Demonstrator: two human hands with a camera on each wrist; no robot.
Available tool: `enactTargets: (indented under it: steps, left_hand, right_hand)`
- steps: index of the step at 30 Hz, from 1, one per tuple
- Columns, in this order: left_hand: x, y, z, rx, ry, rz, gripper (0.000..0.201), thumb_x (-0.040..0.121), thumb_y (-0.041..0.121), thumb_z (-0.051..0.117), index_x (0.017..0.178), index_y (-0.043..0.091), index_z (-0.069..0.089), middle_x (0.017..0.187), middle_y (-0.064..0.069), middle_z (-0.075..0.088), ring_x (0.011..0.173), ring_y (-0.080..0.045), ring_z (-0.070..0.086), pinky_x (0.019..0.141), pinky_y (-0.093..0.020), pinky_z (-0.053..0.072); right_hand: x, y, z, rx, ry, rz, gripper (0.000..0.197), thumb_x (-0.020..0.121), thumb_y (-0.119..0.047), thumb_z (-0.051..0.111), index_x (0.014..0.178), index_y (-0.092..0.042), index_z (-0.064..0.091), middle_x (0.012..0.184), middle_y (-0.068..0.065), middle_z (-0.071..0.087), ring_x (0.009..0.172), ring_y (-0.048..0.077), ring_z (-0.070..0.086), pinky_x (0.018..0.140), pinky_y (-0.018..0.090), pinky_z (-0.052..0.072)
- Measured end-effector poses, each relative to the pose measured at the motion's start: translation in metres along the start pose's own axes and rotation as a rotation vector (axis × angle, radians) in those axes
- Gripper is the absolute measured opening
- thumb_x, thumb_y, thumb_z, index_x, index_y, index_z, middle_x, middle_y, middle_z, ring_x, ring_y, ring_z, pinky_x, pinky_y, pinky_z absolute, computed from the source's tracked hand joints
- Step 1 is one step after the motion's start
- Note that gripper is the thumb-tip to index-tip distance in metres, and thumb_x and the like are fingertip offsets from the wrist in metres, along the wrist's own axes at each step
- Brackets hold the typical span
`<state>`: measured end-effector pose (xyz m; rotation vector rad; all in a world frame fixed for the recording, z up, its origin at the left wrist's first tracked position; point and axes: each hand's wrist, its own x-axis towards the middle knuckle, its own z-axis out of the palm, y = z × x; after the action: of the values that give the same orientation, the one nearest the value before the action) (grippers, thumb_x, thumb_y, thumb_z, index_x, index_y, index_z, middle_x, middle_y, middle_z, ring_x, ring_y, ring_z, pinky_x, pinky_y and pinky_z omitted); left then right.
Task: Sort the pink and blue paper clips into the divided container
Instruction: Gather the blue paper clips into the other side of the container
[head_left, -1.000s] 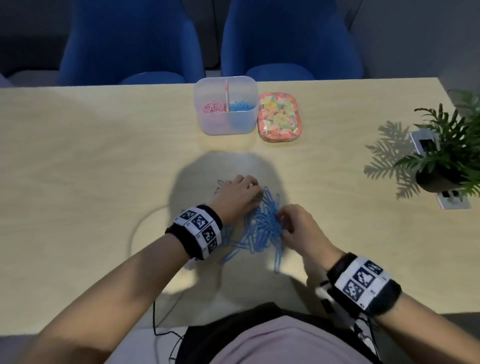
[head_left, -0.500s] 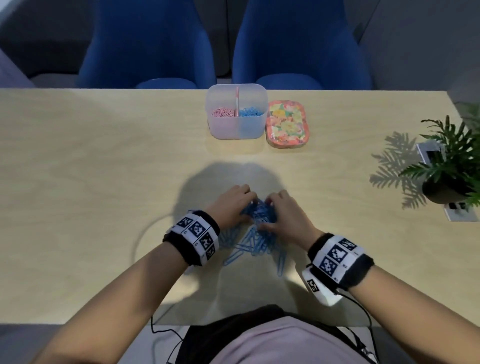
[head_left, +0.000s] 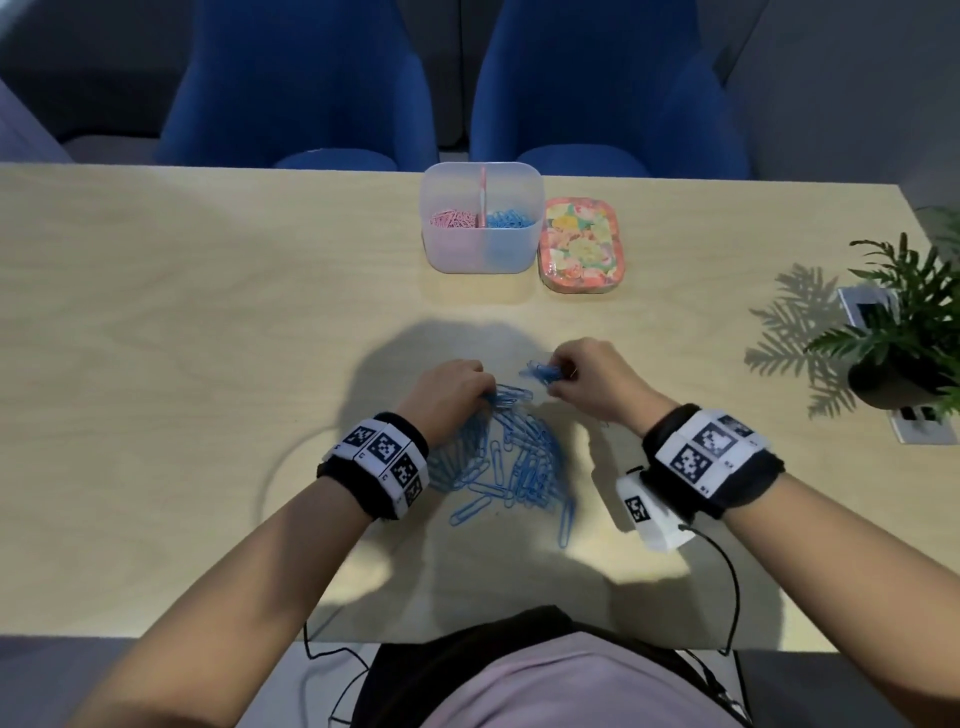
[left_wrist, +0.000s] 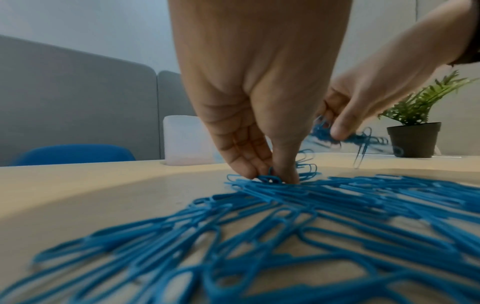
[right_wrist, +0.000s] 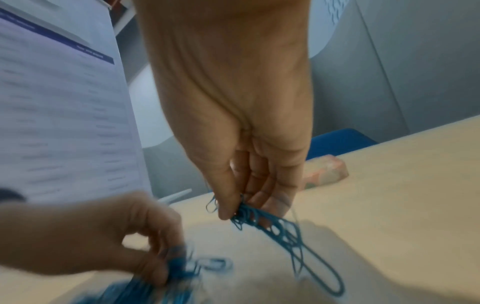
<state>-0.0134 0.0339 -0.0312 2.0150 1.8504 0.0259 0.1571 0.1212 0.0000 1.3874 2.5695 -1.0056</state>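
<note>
A heap of blue paper clips (head_left: 511, 462) lies on the table in front of me. My left hand (head_left: 452, 389) pinches clips at the heap's far edge, fingertips (left_wrist: 272, 176) down on the table. My right hand (head_left: 582, 376) is lifted a little to the right and pinches a small bunch of blue clips (head_left: 540, 373), which dangles below the fingers in the right wrist view (right_wrist: 272, 228). The translucent divided container (head_left: 480, 249) stands at the far middle, with pink clips (head_left: 452, 219) in its left half and blue clips (head_left: 511, 219) in its right half.
A flowered lid (head_left: 581, 244) lies right of the container. A potted plant (head_left: 904, 343) stands at the table's right edge beside socket plates (head_left: 924, 428). Two blue chairs (head_left: 608, 88) stand behind the table. Cables hang at the near edge.
My right hand has risen away from the heap to the right with a bunch of blue clips. My left hand has stayed at the heap's far edge.
</note>
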Motion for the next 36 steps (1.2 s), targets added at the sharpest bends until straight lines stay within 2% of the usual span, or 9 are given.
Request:
enactTargets:
  steps: [2,6,11,15,20,24,28,31,36]
  left_hand:
    - [-0.001,-0.005,-0.004,0.002,-0.013,0.004,0.023,0.093,0.018,0.050,0.111,0.010,0.062,0.109,-0.010,0.061,0.101,-0.028,0.057,0.084,-0.039,0.047]
    - [-0.002,-0.008,-0.008,0.099,0.019,0.046,0.025,0.095,0.026,0.045,0.113,0.020,0.061,0.117,0.001,0.061,0.111,-0.020,0.055,0.089,-0.032,0.033]
    - [-0.001,-0.017,-0.014,0.006,0.048,0.023,0.022,0.095,0.024,0.046,0.111,0.019,0.060,0.116,0.002,0.062,0.109,-0.019,0.055,0.087,-0.030,0.032]
    - [-0.001,-0.028,-0.017,-0.166,0.068,0.002,0.015,0.091,0.021,0.055,0.102,0.017,0.063,0.103,0.000,0.065,0.098,-0.022,0.059,0.086,-0.035,0.040]
    - [0.026,-0.034,-0.046,-0.284,0.159,-0.023,0.014,0.089,0.016,0.057,0.099,0.009,0.063,0.098,-0.010,0.065,0.090,-0.027,0.060,0.079,-0.032,0.042]
    - [0.068,-0.035,-0.085,-0.297,0.337,-0.045,0.015,0.087,0.009,0.057,0.099,0.001,0.063,0.099,-0.018,0.066,0.092,-0.031,0.059,0.074,-0.026,0.035]
    - [0.120,-0.034,-0.115,-0.237,0.408,-0.110,0.021,0.087,0.009,0.051,0.101,-0.003,0.060,0.105,-0.024,0.061,0.101,-0.036,0.055,0.084,-0.034,0.034]
    - [0.150,-0.033,-0.123,-0.051,0.207,-0.197,0.027,0.091,0.013,0.051,0.115,0.004,0.056,0.117,-0.021,0.059,0.110,-0.036,0.054,0.092,-0.039,0.040]
    - [0.156,-0.020,-0.128,0.056,0.183,-0.178,0.022,0.091,0.013,0.049,0.108,0.007,0.061,0.111,-0.018,0.063,0.105,-0.036,0.056,0.089,-0.039,0.043]
  right_hand:
    - [0.010,-0.008,-0.025,0.091,0.005,0.040,0.011,0.079,-0.007,0.068,0.073,-0.010,0.060,0.076,0.008,0.057,0.062,0.017,0.049,0.057,0.025,0.035]
    - [0.052,-0.025,-0.070,0.284,0.082,0.128,0.030,0.077,-0.004,0.072,0.060,-0.012,0.048,0.065,0.010,0.054,0.061,0.019,0.052,0.063,0.032,0.048]
    - [0.114,-0.055,-0.110,0.456,0.081,0.255,0.029,0.083,0.003,0.064,0.064,-0.009,0.045,0.050,0.007,0.051,0.036,0.007,0.050,0.038,0.017,0.046]
    - [0.156,-0.062,-0.119,0.423,-0.035,0.334,0.032,0.085,-0.005,0.063,0.060,-0.012,0.043,0.064,0.007,0.044,0.057,0.015,0.044,0.061,0.026,0.045]
    - [0.184,-0.060,-0.118,0.444,0.000,0.324,0.016,0.085,-0.013,0.065,0.075,-0.002,0.058,0.083,0.011,0.066,0.086,0.024,0.065,0.090,0.040,0.053]
    - [0.175,-0.057,-0.119,0.483,0.060,0.277,0.015,0.084,-0.001,0.057,0.098,0.001,0.064,0.088,0.014,0.062,0.076,0.020,0.063,0.077,0.029,0.055]
    - [0.135,-0.050,-0.117,0.875,0.081,0.257,0.024,0.088,0.015,0.041,0.092,-0.001,0.058,0.073,0.012,0.052,0.061,0.015,0.052,0.048,0.013,0.049]
    - [0.108,-0.038,-0.110,1.047,0.089,0.275,0.035,0.084,0.022,0.037,0.106,0.005,0.057,0.076,0.014,0.055,0.062,0.017,0.056,0.050,0.016,0.052]
    - [0.062,-0.009,-0.091,1.155,0.022,0.304,0.027,0.083,0.020,0.042,0.083,0.002,0.062,0.080,0.016,0.066,0.065,0.022,0.065,0.061,0.024,0.058]
